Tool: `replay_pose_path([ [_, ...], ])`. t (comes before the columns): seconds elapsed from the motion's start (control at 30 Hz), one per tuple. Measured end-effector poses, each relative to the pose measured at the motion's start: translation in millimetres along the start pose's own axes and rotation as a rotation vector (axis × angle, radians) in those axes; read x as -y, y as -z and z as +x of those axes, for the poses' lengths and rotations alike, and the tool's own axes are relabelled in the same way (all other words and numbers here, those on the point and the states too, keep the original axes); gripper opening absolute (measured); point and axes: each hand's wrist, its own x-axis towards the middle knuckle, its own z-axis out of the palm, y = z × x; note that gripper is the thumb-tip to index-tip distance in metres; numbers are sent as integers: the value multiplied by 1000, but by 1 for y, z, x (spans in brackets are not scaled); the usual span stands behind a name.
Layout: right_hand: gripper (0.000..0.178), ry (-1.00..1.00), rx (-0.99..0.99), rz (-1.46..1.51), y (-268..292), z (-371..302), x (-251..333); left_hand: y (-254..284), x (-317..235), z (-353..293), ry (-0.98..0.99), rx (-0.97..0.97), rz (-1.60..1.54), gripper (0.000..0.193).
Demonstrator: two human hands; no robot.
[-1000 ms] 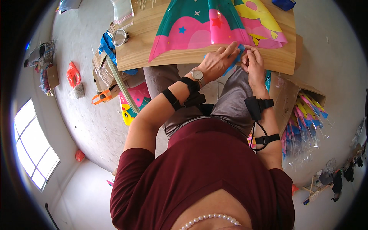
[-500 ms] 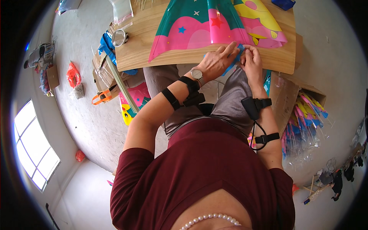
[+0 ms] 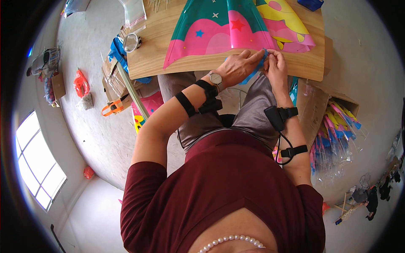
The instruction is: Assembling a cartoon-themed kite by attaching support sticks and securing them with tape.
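A printed plastic sheet, green and pink with stars and a yellow figure, lies folded on the wooden table, and its lower edge comes close to my hands. My left hand is closed, its fingertips pressed on a narrow blue strip that hangs over the table's near edge. Just right of it, my right hand pinches at the strip's upper end by the sheet's corner. What lies between its fingertips is too small to make out. My hands nearly touch each other.
The wooden table curves across in front of my knees. A roll of clear tape sits at its left edge, near a clear plastic bag. Right of my legs stands a cardboard box with several wrapped colourful bundles.
My left forearm and elbow have shifted slightly left, and the left fingers have flattened a little lower over the blue strip. The right hand has hardly moved.
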Motion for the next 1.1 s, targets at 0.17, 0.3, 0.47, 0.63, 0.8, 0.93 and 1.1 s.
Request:
replay_pose_path([
  [0.17, 18, 19, -2, -37, 0, -2, -1, 0, 4, 0, -43, 10, 36, 47],
  [0.3, 18, 54, -4, -61, 0, -2, -4, 6, 5, 4, -71, 21, 36, 46],
  [0.47, 21, 99, -25, -197, 6, 2, -8, 10, 6, 7, -85, 88, 58, 47],
  [0.63, 27, 667, -200, -664, 9, 2, 6, 11, 8, 4, -90, 103, 67, 47],
  [0.8, 44, 380, -207, -734, 15, 5, 37, 12, 7, 4, -86, 47, 44, 45],
  [0.93, 61, 497, -233, -983, 14, 17, 33, 14, 5, 7, -68, 143, 67, 49],
  [1.1, 65, 581, -323, -1076, 9, 24, 24, 12, 6, 6, -81, 85, 41, 55],
])
